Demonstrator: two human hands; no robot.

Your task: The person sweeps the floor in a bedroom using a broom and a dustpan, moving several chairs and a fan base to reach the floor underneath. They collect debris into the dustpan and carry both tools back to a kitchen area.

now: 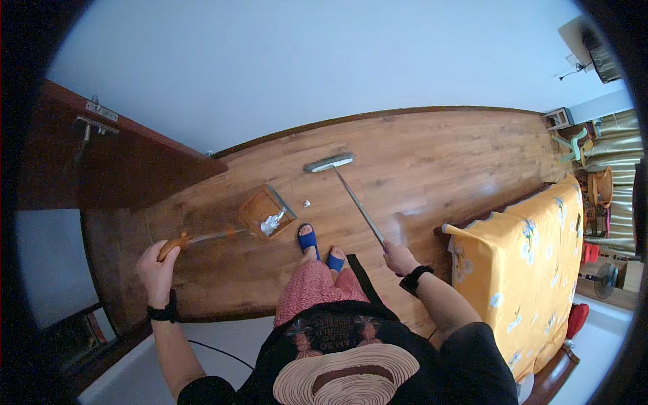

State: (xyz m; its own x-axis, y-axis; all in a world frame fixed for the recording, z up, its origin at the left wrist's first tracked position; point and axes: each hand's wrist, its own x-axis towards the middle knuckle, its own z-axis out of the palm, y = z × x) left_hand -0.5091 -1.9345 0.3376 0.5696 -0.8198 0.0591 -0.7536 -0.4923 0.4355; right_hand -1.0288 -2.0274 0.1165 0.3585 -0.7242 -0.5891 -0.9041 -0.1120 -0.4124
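Note:
My left hand (pixel 158 271) is closed round the brown handle of a long-handled dustpan (pixel 252 208). The orange-brown pan rests on the floor left of my feet, its open edge toward the right. Crumpled whitish paper (pixel 271 225) lies in it. My right hand (pixel 400 259) grips the pole of a broom (pixel 356 204). The broom's wide head touches the floor ahead, near the wall and apart from the dustpan. A small white scrap (pixel 306 203) lies on the floor between the pan and the broom head.
A bed with a yellow flowered cover (pixel 520 270) stands at the right. A dark wooden door (pixel 115 155) is at the left. A white wall (pixel 324 61) with a dark baseboard runs ahead. A fan (pixel 606 280) and chairs (pixel 600 185) stand at the far right.

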